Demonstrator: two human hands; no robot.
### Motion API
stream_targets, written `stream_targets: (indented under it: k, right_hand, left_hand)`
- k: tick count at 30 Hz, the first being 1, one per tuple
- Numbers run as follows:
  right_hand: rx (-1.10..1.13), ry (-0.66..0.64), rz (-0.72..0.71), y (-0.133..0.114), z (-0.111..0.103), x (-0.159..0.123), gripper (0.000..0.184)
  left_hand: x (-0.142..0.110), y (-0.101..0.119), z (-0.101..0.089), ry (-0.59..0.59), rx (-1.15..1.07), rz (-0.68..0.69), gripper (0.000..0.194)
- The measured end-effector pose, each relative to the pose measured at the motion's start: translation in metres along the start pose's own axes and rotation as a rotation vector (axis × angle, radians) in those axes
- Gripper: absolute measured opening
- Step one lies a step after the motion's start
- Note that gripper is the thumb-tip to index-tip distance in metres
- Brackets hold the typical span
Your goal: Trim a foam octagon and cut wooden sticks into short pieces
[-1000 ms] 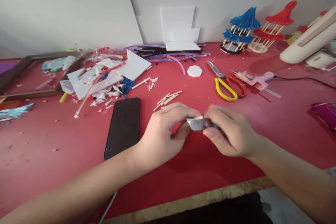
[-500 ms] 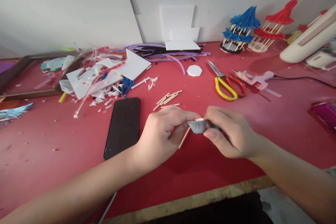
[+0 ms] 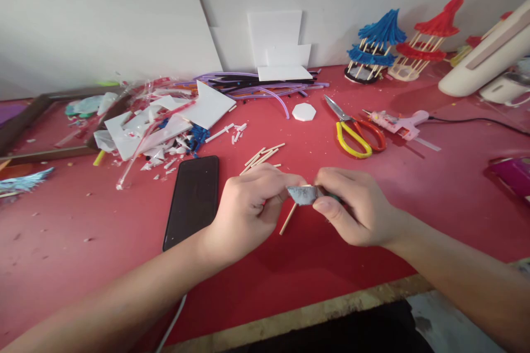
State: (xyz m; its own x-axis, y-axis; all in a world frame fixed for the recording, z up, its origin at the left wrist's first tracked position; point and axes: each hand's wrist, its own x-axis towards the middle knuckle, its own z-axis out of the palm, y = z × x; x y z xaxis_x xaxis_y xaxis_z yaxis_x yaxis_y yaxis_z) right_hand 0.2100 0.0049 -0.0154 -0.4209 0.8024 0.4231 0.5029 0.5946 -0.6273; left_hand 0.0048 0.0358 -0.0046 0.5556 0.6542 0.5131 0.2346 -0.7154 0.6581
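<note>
My left hand is closed in a pinch on a thin wooden stick that slants down toward the red tabletop. My right hand is closed around a small cutter with a grey metal blade; a bit of green handle shows under the fingers. The blade rests against the upper end of the stick, between the two thumbs. Both hands hover just above the table near its front edge.
A black phone lies left of my hands. Loose short sticks lie behind them. Yellow-and-red scissors, a pink glue gun, white foam scraps, coloured tubes and two stick pagoda models fill the back.
The wooden stick has come into view below my left fingers. Both hands shifted slightly left and the view moved a little.
</note>
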Motion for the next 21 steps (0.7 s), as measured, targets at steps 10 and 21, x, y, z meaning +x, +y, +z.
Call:
stream_targets:
  k: [10,21]
  right_hand:
    - [0.005,0.145,0.073,0.004,-0.007,-0.001,0.021]
    - [-0.009,0.039,0.009,-0.003,0.006,-0.004,0.022]
  left_hand:
    - [0.003,0.004,0.003,0.036,0.010,-0.062,0.021]
    - [0.002,-0.001,0.004,-0.035,0.009,-0.076,0.031]
